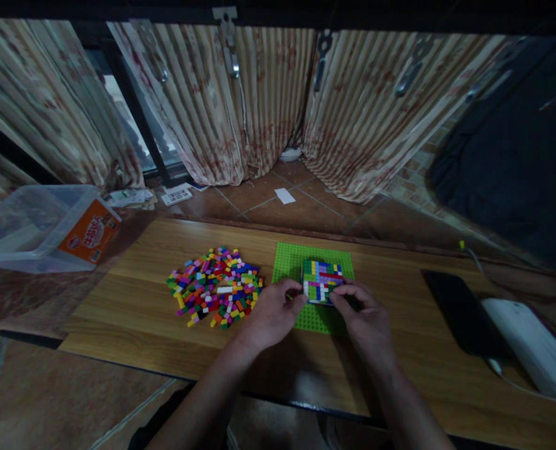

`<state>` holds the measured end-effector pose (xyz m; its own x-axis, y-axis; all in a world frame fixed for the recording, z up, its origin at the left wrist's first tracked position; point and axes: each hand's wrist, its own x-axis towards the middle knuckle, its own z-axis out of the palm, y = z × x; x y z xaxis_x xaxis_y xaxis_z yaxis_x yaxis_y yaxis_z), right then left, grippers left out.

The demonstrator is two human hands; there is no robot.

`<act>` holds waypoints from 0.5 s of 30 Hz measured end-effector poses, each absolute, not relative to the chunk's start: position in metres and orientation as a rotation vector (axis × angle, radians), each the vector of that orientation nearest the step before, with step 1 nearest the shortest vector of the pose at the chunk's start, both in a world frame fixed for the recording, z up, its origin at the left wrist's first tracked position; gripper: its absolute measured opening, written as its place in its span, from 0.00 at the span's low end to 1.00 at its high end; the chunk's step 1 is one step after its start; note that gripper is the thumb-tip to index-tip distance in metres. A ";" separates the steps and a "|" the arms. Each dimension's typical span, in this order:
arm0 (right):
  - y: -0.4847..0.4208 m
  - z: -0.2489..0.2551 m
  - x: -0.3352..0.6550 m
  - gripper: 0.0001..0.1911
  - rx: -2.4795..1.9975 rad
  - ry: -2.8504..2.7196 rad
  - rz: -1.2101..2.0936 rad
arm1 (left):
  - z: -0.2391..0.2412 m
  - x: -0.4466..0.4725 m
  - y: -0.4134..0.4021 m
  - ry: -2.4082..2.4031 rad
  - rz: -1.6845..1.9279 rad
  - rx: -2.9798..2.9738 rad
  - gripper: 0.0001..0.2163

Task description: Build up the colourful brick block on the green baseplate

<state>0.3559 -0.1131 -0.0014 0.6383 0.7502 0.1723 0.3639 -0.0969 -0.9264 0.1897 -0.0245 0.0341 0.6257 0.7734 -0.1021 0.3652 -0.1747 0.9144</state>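
Observation:
A square block (322,280) built of many-coloured toy bricks sits over the middle of a green studded baseplate (289,255). My left hand (278,312) pinches its near left corner between thumb and fingers. At the near right corner, my right hand (364,315) has its thumb and bent fingers closed on the block's edge. Whether the block is pressed onto the baseplate or slightly above it, I cannot tell. To the left of my left hand lies a loose pile of small coloured bricks (219,287), a white one among them.
The wooden table (137,300) bears a black phone (465,312) with a cable and a white power bank (531,344) at the right. Left of it stands a clear plastic box (29,231) with an orange label. Striped curtains (259,106) hang behind; a white card (284,195) lies on the floor.

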 end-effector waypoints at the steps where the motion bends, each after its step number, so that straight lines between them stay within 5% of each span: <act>1: -0.113 0.000 0.355 0.08 -1.708 -0.922 0.405 | 0.033 0.190 -0.025 0.921 0.481 1.780 0.10; 15: -0.113 0.001 0.354 0.10 -1.738 -0.919 0.405 | 0.039 0.190 -0.025 0.940 0.468 1.755 0.09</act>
